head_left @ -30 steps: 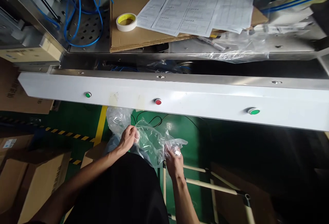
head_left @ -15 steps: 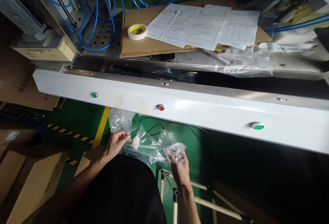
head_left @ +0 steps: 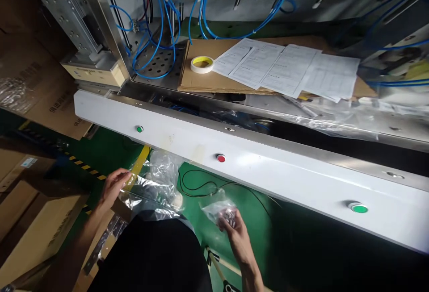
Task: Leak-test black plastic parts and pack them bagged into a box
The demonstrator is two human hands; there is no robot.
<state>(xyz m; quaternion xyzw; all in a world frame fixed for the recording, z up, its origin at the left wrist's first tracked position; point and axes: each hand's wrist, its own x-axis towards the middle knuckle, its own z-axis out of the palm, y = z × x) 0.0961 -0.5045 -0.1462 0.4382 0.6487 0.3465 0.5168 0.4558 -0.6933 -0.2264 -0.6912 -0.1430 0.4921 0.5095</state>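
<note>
My left hand [head_left: 114, 189] pinches the edge of a clear plastic bag [head_left: 150, 191], which hangs spread out to the right of its fingers. A small whitish rounded thing [head_left: 177, 200] shows at that bag's right end; whether it lies inside or behind the film I cannot tell. My right hand [head_left: 234, 227] is closed around a second, crumpled clear plastic bag [head_left: 216, 207], apart from the first. More bunched clear plastic [head_left: 164, 164] shows beyond the left bag, below the white panel.
A white panel [head_left: 261, 164] with green and red buttons crosses in front of me. Behind it, a tape roll [head_left: 202, 64] and printed sheets [head_left: 284, 66] lie on cardboard [head_left: 201, 84]. Open cartons [head_left: 50, 225] stand at left; a tube frame [head_left: 217, 265] is below my right hand.
My hands have moved apart, and the plastic once stretched between them is now in two separate pieces. The left hand went left with one bag. The camera view has shifted too.
</note>
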